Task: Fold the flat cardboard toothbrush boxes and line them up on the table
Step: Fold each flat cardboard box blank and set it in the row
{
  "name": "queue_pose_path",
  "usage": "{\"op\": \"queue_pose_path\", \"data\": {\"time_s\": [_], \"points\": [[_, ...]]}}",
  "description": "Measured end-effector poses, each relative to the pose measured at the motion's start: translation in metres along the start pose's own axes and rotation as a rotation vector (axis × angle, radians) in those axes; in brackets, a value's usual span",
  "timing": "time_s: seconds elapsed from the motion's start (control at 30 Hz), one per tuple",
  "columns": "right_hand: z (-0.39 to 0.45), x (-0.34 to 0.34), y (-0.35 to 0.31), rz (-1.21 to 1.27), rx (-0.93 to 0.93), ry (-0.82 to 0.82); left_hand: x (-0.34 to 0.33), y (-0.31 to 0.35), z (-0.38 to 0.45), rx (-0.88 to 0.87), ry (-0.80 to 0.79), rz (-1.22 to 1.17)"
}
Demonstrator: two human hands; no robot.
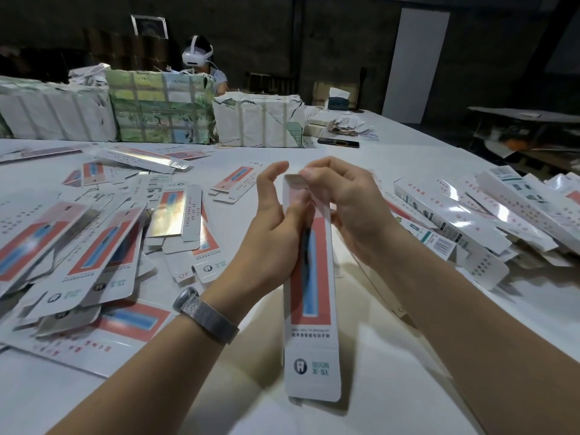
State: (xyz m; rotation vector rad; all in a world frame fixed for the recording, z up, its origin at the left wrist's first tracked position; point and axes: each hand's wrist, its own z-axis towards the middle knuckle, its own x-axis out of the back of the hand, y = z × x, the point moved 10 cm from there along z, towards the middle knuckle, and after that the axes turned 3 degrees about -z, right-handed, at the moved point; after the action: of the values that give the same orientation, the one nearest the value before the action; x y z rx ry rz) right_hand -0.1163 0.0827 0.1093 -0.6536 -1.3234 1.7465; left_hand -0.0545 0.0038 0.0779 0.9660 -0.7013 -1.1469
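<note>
I hold one long white toothbrush box (310,296) with a red and blue panel upright over the table, its open flap end pointing toward me. My left hand (273,233) holds its left side at mid-length, thumb across the front, fingers loosely spread above. My right hand (345,202) pinches the flap at the far top end. Flat unfolded boxes (94,246) lie scattered in a heap at the left. Folded boxes (489,215) are piled at the right.
Large paper-wrapped bundles (157,111) stand along the far side of the white table (408,152). A dark phone (338,141) lies beyond them at the right. Another person wearing a white headset (197,56) sits behind the bundles. The table's right edge falls off toward a dark floor.
</note>
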Motion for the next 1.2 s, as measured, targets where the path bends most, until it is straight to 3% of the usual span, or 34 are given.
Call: {"op": "queue_pose_path", "data": {"time_s": [0.17, 0.63, 0.93, 1.2], "points": [[-0.001, 0.003, -0.002, 0.098, -0.020, 0.044, -0.004, 0.004, -0.001, -0.043, -0.054, 0.123], [0.002, 0.015, -0.001, 0.100, 0.030, 0.171, -0.009, 0.005, -0.003, -0.054, -0.086, 0.173], [0.004, 0.003, 0.002, 0.098, -0.012, -0.030, 0.002, 0.007, -0.001, -0.005, -0.015, -0.007], [0.005, 0.002, -0.003, 0.039, 0.069, -0.051, 0.008, 0.002, -0.003, 0.073, 0.036, -0.110]]}}
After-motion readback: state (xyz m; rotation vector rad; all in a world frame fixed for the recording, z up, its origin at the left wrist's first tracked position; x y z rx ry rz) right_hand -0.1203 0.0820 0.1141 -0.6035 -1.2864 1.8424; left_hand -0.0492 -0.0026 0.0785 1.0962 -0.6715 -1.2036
